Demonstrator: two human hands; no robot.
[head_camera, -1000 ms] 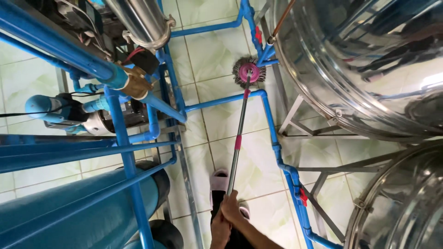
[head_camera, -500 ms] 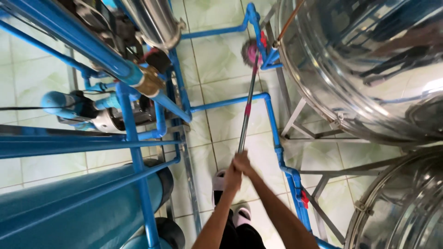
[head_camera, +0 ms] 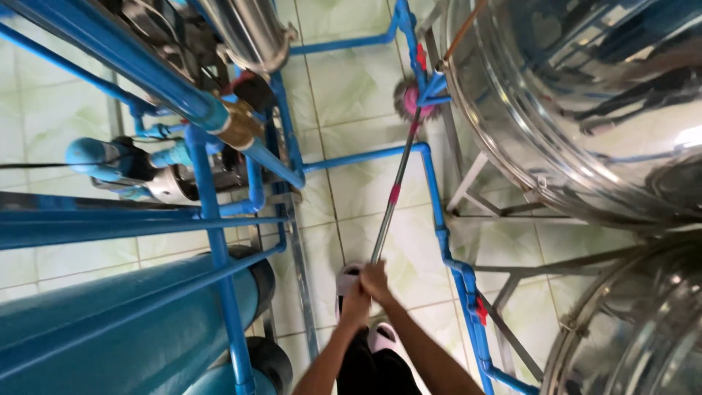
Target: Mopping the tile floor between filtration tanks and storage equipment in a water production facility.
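Both hands closed on the mop handle point(head_camera: 391, 201) low end: left hand point(head_camera: 355, 301) just below right hand point(head_camera: 376, 281). Handle's long axis runs up and away over the tiled floor point(head_camera: 351, 80); pink mop head point(head_camera: 413, 101) sits far end, beside blue pipes point(head_camera: 431, 190) and steel tank point(head_camera: 585, 110).

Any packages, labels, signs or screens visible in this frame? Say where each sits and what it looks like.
None that can be made out: no package, sign or screen.
The view shows only blue pipes, steel tanks, the tiled floor, and both hands on a mop handle.
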